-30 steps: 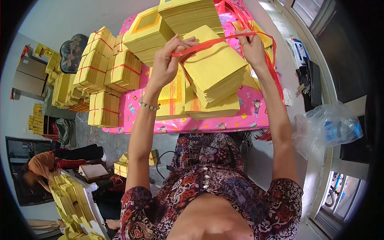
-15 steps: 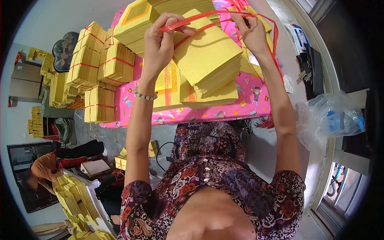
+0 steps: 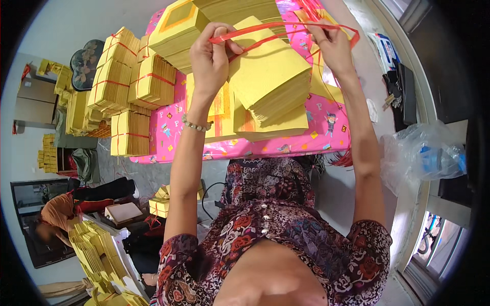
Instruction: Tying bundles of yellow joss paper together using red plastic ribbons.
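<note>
A thick stack of yellow paper [image 3: 270,71] lies at an angle on top of other yellow stacks on the table. Above its left corner my left hand [image 3: 212,58] is closed on a red plastic ribbon [image 3: 275,25], the thumb pressing it against the fingers. The ribbon runs in two strands across the stack toward the right. My right hand [image 3: 334,48] is closed on the ribbon too, just beyond the stack's right side, and a loop of it bends round past the knuckles. Where the ribbon passes beneath the paper is hidden.
The table has a pink patterned cover [image 3: 178,145]. Tied yellow bundles [image 3: 115,81] are piled at its left, and a taller yellow block [image 3: 178,30] stands behind. Clear plastic bags [image 3: 423,153] hang at the right. Another person [image 3: 58,214] bends near yellow stacks at lower left.
Both hands have shifted slightly rightward and down in view, still holding the ribbon. The loop's right-hand strand, earlier trailing down along my right forearm, is now shorter and bunched near my right hand.
</note>
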A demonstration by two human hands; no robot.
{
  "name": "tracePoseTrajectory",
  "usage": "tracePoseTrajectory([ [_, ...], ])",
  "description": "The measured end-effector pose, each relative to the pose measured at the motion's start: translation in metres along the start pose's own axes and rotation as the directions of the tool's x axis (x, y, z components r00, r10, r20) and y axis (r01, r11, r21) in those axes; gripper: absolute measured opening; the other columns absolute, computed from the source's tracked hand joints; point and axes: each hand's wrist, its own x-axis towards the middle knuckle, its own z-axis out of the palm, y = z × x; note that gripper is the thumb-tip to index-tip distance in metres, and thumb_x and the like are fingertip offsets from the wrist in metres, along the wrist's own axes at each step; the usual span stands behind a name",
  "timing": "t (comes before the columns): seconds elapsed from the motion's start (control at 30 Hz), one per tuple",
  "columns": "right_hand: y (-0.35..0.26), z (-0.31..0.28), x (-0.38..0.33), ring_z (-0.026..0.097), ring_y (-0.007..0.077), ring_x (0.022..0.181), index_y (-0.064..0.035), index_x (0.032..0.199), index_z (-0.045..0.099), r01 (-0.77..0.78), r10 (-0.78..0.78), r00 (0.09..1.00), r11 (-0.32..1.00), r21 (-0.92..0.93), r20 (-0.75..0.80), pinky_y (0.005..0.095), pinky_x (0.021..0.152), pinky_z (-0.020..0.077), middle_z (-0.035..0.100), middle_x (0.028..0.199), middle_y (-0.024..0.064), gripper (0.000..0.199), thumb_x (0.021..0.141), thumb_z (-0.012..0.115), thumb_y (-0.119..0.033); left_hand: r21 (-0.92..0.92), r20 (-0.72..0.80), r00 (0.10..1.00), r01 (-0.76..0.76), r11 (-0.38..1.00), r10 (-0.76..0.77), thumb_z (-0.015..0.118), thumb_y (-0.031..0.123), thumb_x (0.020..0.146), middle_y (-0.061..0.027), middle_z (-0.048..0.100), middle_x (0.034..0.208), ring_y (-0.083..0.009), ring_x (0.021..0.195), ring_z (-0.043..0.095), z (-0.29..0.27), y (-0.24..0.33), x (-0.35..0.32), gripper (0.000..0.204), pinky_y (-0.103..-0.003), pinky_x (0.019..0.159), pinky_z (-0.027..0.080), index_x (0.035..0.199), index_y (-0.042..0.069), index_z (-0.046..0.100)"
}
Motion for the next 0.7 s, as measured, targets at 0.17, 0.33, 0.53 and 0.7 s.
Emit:
tracePoseTrajectory([
  [0.17,-0.041,-0.029,-0.027,0.051,0.0038,0.067,0.0006,0.095,0.068,0.097,-0.093,0.992,0.994,-0.053,0.082,0.0221,0.059,0.0408,0.061,0.071,-0.002,0.016,0.093,0.061,-0.014,0.041,-0.041,0.998,-0.04,0.998,0.042,0.041,0.012,0.102,-0.0021,0.061,0.064,-0.0081,0.064,0.063,0.004,-0.004,-0.003,0.023,-0.022,0.06,0.049,0.094,0.0,0.058],
  [0.33,-0.079,-0.031,-0.078,0.051,0.0032,0.068,0.0036,0.093,0.065,0.05,-0.05,0.999,0.999,-0.019,0.011,0.0201,0.06,0.0404,0.061,0.073,-0.0018,0.015,0.093,0.059,-0.01,0.029,-0.084,0.996,-0.01,1.0,0.012,0.042,0.017,0.102,-0.0011,0.061,0.06,-0.0066,0.058,0.059,0.004,-0.007,0.001,0.027,-0.021,0.056,0.047,0.09,0.001,0.06],
  [0.53,-0.074,0.0,-0.148,0.048,0.002,0.063,0.0019,0.089,0.065,-0.208,0.233,0.966,0.957,0.201,-0.109,0.0196,0.056,0.0373,0.058,0.071,-0.0031,0.021,0.096,0.06,-0.018,0.122,-0.083,0.996,-0.003,0.992,0.014,0.042,0.016,0.102,-0.002,0.06,0.06,-0.0067,0.055,0.057,0.001,-0.003,0.004,0.028,-0.022,0.054,0.047,0.09,0.001,0.061],
  [0.7,-0.056,0.02,-0.177,0.049,0.0035,0.057,-0.0006,0.089,0.064,-0.287,0.353,0.933,0.852,0.438,-0.075,0.0199,0.05,0.0372,0.056,0.069,-0.0023,0.025,0.097,0.059,-0.023,0.202,0.089,0.984,0.136,0.97,-0.156,0.04,0.018,0.103,-0.0012,0.061,0.075,-0.0062,0.067,0.06,-0.012,0.003,0.018,0.029,-0.022,0.064,0.054,0.096,0.0,0.062],
])
